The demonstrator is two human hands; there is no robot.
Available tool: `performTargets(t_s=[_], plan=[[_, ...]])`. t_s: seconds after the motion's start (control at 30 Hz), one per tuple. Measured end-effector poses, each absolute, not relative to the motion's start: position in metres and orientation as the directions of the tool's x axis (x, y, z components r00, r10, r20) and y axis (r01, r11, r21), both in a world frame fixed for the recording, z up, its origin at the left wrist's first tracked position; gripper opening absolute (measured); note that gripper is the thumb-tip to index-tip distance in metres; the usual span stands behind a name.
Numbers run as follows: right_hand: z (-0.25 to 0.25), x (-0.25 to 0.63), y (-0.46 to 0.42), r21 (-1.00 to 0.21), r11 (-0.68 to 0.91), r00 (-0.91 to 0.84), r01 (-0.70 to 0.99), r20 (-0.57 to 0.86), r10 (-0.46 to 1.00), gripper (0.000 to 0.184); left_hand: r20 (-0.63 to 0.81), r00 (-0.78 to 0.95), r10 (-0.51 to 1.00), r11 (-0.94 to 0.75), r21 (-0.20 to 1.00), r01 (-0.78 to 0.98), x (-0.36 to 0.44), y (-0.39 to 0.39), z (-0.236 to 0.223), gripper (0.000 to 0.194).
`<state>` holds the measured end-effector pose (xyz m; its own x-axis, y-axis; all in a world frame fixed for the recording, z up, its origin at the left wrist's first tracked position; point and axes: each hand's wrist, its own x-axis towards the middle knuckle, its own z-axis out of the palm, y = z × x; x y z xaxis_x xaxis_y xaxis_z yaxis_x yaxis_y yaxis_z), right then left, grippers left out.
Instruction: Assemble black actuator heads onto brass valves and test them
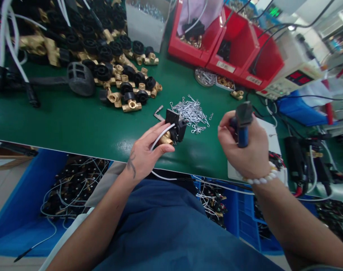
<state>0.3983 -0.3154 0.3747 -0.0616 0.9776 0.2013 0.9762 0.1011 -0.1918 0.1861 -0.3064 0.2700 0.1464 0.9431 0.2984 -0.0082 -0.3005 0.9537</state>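
Note:
My left hand (pixel 149 150) is closed round a brass valve body (pixel 166 138) with a black plastic housing (pixel 177 128) on it. A white cable (pixel 161 136) runs from the housing across my fingers. Just beyond it lies a pile of small metal spring clips (pixel 190 110), with an L-shaped metal piece (pixel 158 113) beside them. Off to the right, apart from the valve, my right hand (pixel 246 146) grips a blue-handled tool (pixel 243 136) with a dark blocky head. The tool's exact kind cannot be made out.
Several brass valves with black knobs (pixel 129 90) crowd the bench's back left, near a black mallet (pixel 81 79). Red bins (pixel 194 56) and a device with a red display (pixel 297 77) stand behind. Below the bench edge, a blue crate (pixel 22 210) holds cabled parts.

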Motion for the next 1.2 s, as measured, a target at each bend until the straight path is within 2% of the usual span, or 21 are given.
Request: performTargets(t_s=[0.13, 0.17, 0.27, 0.3, 0.4, 0.43, 0.47, 0.57, 0.6, 0.7, 0.73, 0.77, 0.87, 0.9, 1.0, 1.03, 1.07, 1.17, 1.2], plan=[[0.369, 0.398, -0.312, -0.033, 0.16, -0.163, 0.987, -0.202, 0.966, 0.008, 0.291, 0.15, 0.945, -0.294, 0.956, -0.004, 0.186, -0.306, 0.27, 0.051], [0.368, 0.398, -0.311, -0.03, 0.165, -0.168, 0.986, -0.193, 0.967, 0.009, 0.288, 0.151, 0.946, -0.289, 0.957, -0.01, 0.186, -0.306, 0.27, 0.051], [0.365, 0.398, -0.311, -0.1, 0.12, -0.115, 0.988, 0.056, 0.992, 0.018, 0.284, 0.148, 0.947, -0.284, 0.959, -0.026, 0.187, -0.306, 0.269, 0.051], [0.364, 0.398, -0.31, -0.102, 0.118, -0.113, 0.988, 0.051, 0.992, 0.019, 0.285, 0.147, 0.947, -0.285, 0.958, -0.022, 0.187, -0.305, 0.269, 0.051], [0.363, 0.397, -0.308, -0.029, 0.176, -0.179, 0.984, -0.159, 0.971, 0.012, 0.282, 0.152, 0.947, -0.285, 0.958, -0.002, 0.187, -0.306, 0.269, 0.052], [0.365, 0.396, -0.308, -0.023, 0.2, -0.201, 0.98, -0.186, 0.962, 0.01, 0.281, 0.153, 0.947, -0.284, 0.959, -0.001, 0.187, -0.306, 0.269, 0.052], [0.366, 0.395, -0.307, -0.039, 0.204, -0.208, 0.978, -0.157, 0.966, 0.011, 0.281, 0.152, 0.948, -0.284, 0.959, -0.004, 0.187, -0.306, 0.27, 0.051], [0.372, 0.392, -0.308, -0.127, 0.15, -0.143, 0.98, 0.059, 0.988, 0.018, 0.282, 0.134, 0.95, -0.282, 0.959, -0.022, 0.187, -0.306, 0.27, 0.049], [0.373, 0.392, -0.308, -0.128, 0.136, -0.13, 0.982, 0.055, 0.99, 0.019, 0.283, 0.13, 0.95, -0.283, 0.959, -0.023, 0.187, -0.306, 0.27, 0.049], [0.373, 0.391, -0.309, -0.002, 0.175, -0.172, 0.985, -0.188, 0.967, 0.013, 0.28, 0.141, 0.949, -0.281, 0.96, -0.014, 0.187, -0.306, 0.271, 0.051], [0.374, 0.392, -0.309, 0.018, 0.197, -0.188, 0.98, -0.23, 0.955, 0.012, 0.278, 0.148, 0.949, -0.28, 0.96, -0.011, 0.187, -0.306, 0.271, 0.052], [0.374, 0.393, -0.309, 0.006, 0.2, -0.194, 0.98, -0.207, 0.959, 0.012, 0.276, 0.151, 0.949, -0.278, 0.961, -0.011, 0.187, -0.306, 0.27, 0.052], [0.374, 0.394, -0.311, -0.098, 0.142, -0.138, 0.985, 0.048, 0.989, 0.017, 0.276, 0.137, 0.951, -0.274, 0.961, -0.034, 0.187, -0.306, 0.27, 0.049], [0.373, 0.394, -0.311, -0.098, 0.129, -0.126, 0.987, 0.036, 0.991, 0.017, 0.279, 0.133, 0.951, -0.276, 0.96, -0.038, 0.187, -0.306, 0.27, 0.049], [0.371, 0.395, -0.31, 0.021, 0.169, -0.16, 0.985, -0.215, 0.963, 0.011, 0.272, 0.138, 0.953, -0.271, 0.962, -0.026, 0.187, -0.306, 0.27, 0.049], [0.37, 0.395, -0.311, 0.036, 0.184, -0.17, 0.982, -0.239, 0.956, 0.011, 0.268, 0.141, 0.953, -0.268, 0.963, -0.022, 0.187, -0.306, 0.269, 0.049], [0.371, 0.396, -0.311, 0.021, 0.176, -0.169, 0.984, -0.194, 0.966, 0.014, 0.267, 0.141, 0.953, -0.267, 0.963, -0.023, 0.187, -0.306, 0.269, 0.049], [0.371, 0.395, -0.313, -0.112, 0.092, -0.078, 0.989, 0.128, 0.989, 0.021, 0.285, 0.123, 0.951, -0.28, 0.958, -0.055, 0.187, -0.306, 0.269, 0.048], [0.371, 0.395, -0.314, -0.126, 0.079, -0.062, 0.989, 0.133, 0.989, 0.021, 0.288, 0.122, 0.95, -0.283, 0.957, -0.058, 0.187, -0.306, 0.269, 0.049]])
